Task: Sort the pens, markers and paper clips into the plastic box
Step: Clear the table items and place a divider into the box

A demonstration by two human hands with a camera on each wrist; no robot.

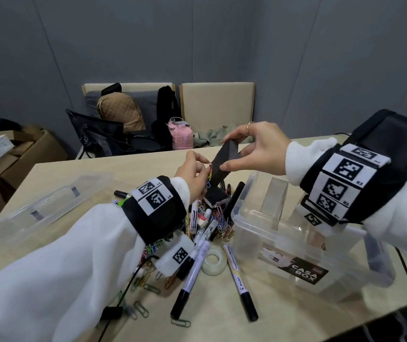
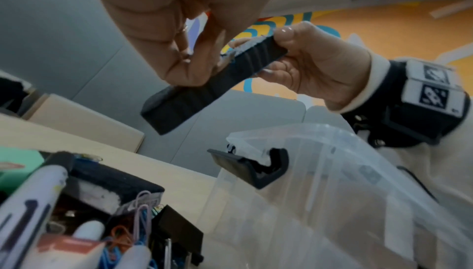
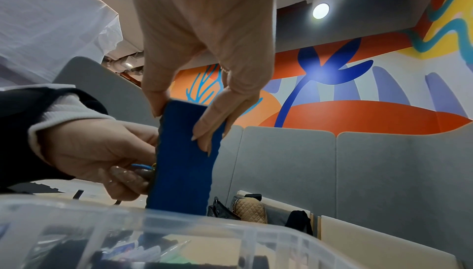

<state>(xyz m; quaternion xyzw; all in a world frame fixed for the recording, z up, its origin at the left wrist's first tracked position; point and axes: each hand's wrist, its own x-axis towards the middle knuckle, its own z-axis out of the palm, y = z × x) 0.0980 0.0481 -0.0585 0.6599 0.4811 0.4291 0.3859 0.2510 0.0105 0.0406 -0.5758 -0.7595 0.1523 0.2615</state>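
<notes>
My right hand (image 1: 225,153) holds a black board eraser (image 1: 224,161) up over the pile, thumb on one side and fingers on the other. The right wrist view shows its blue felt face (image 3: 184,162). My left hand (image 1: 206,167) pinches a few coloured paper clips (image 1: 209,177) that cling to the eraser's lower edge. Below lies a heap of markers, pens and paper clips (image 1: 207,223). The clear plastic box (image 1: 237,213) stands open at the right, with dividers inside.
The box's clear lid (image 1: 44,203) lies on the table's left side. A tape roll (image 1: 214,261), two white markers (image 1: 190,275) and loose clips lie near the front edge. A second eraser (image 1: 216,196) sits in the heap. Chairs with bags stand behind the table.
</notes>
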